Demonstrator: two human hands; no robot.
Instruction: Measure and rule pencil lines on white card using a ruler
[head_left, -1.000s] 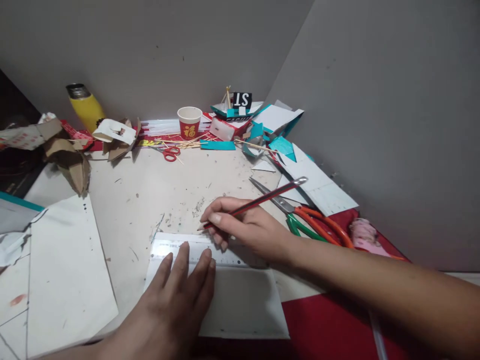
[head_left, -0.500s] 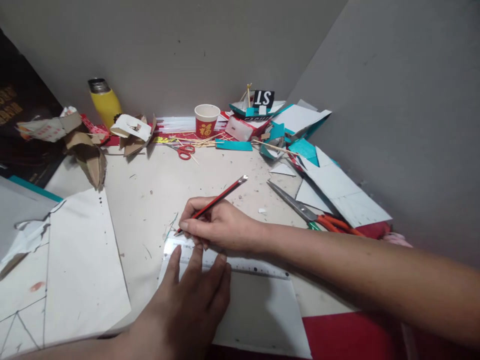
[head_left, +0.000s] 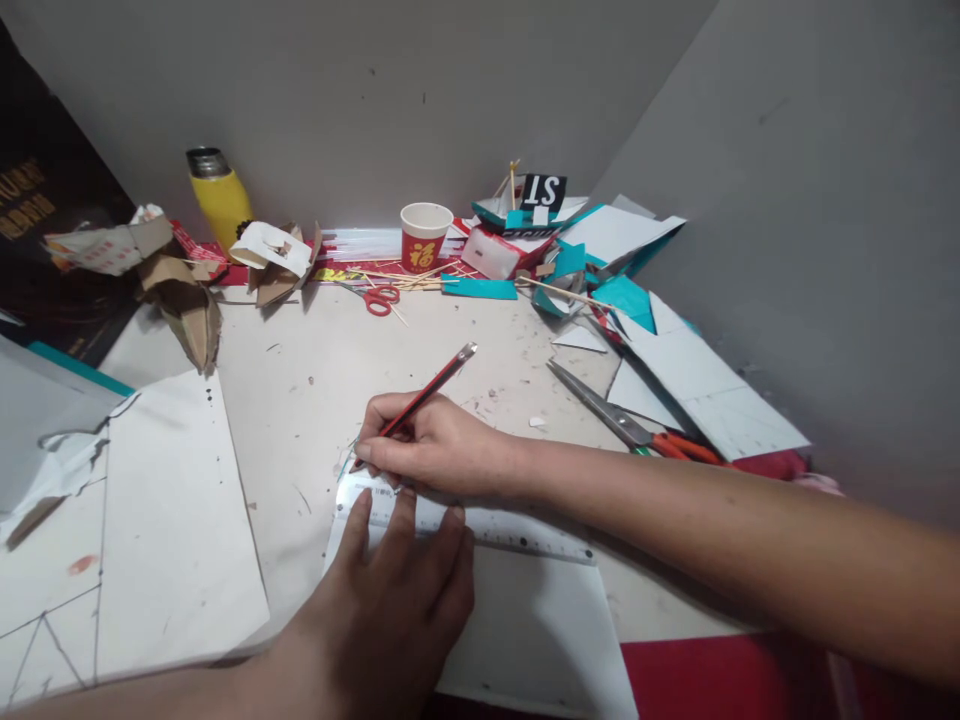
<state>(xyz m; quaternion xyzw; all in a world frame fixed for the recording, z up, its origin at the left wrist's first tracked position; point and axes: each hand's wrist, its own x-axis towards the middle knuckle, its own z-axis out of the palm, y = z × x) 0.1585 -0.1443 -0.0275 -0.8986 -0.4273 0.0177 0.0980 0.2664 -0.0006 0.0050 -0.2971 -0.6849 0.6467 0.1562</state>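
Before grey walls (head_left: 315, 90), the pale counter (head_left: 285, 400) holds, from the left, a white card (head_left: 172, 520); the left hand (head_left: 401, 590), fingers spread on a clear ruler (head_left: 540, 535) over a white sheet (head_left: 536, 620); the right hand (head_left: 424, 445), fingers pinching a pencil (head_left: 427, 389) near the ruler's left end; then large scissors (head_left: 600, 400).

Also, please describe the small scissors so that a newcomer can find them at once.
At the back of the white table, find the red and white paper cup. The small scissors lie just in front of it, slightly to its left, beside thin wooden sticks. Their handles are plain red, while the large scissors, nearer and farther right, have long blades and orange handles.
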